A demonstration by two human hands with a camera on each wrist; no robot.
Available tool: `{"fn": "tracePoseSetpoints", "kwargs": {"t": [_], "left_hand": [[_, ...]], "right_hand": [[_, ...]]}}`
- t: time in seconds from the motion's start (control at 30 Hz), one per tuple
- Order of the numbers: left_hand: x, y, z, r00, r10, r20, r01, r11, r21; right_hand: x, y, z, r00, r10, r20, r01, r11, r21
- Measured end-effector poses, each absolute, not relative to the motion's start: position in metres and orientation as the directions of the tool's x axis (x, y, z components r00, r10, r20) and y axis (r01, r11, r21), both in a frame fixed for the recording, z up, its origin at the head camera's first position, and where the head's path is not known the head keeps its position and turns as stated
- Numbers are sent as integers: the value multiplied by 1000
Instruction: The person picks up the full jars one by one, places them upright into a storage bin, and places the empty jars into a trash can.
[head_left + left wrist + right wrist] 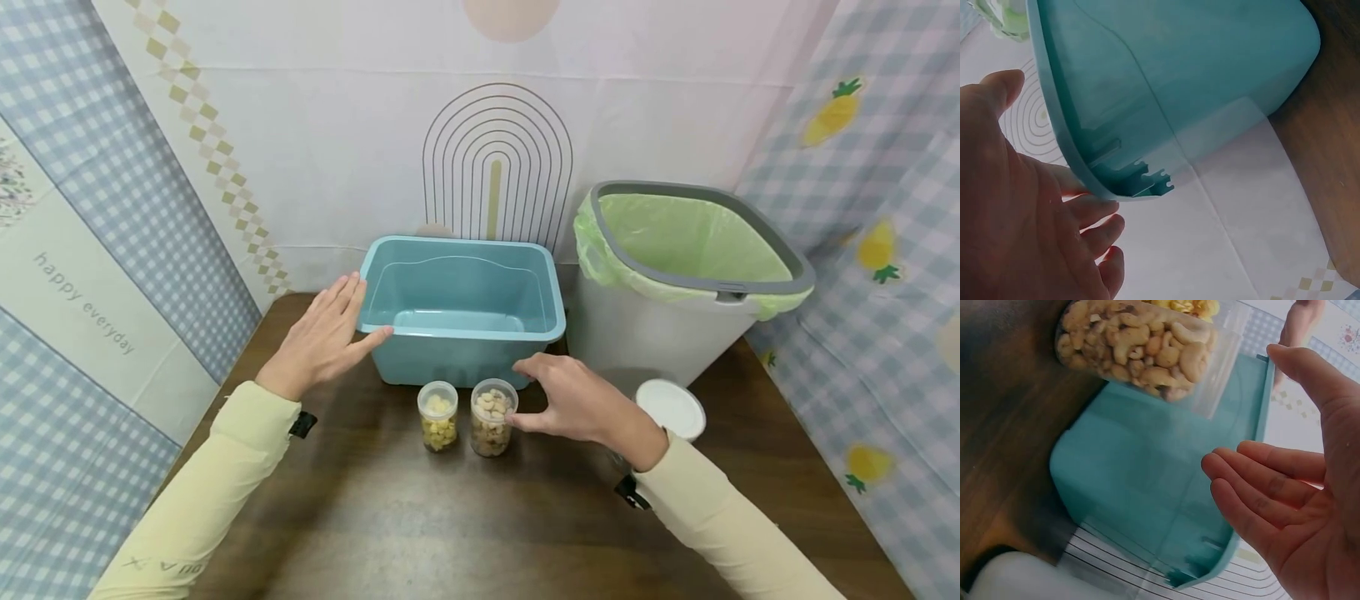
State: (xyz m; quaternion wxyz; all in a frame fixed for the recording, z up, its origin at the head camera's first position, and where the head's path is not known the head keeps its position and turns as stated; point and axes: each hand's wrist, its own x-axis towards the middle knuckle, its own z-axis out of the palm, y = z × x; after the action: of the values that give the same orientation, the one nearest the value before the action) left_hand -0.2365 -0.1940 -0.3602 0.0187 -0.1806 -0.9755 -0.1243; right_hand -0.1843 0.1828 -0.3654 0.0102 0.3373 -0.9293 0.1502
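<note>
A teal plastic basin stands on the brown table. My left hand lies flat at its left end, fingers straight, touching the rim in the left wrist view. In front of the basin stand two clear jars: one of yellow pieces and one of cashew nuts. My right hand is just right of the cashew jar, thumb and fingers apart with nothing between them. In the right wrist view the jar of nuts sits beyond the spread fingers.
A white bin with a grey rim and green liner stands at the back right. A white-lidded container stands before it, partly hidden by my right wrist. Patterned cloth hangs behind and at both sides of the table.
</note>
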Motion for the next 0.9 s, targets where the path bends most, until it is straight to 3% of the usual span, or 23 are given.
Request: {"fn": "tracePoseSetpoints", "kwargs": {"t": [0.9], "left_hand": [[-240, -190, -373, -932, 349, 102, 363, 900, 240]], "right_hand": [[-197, 171, -417, -773, -587, 240, -628, 657, -418]]}}
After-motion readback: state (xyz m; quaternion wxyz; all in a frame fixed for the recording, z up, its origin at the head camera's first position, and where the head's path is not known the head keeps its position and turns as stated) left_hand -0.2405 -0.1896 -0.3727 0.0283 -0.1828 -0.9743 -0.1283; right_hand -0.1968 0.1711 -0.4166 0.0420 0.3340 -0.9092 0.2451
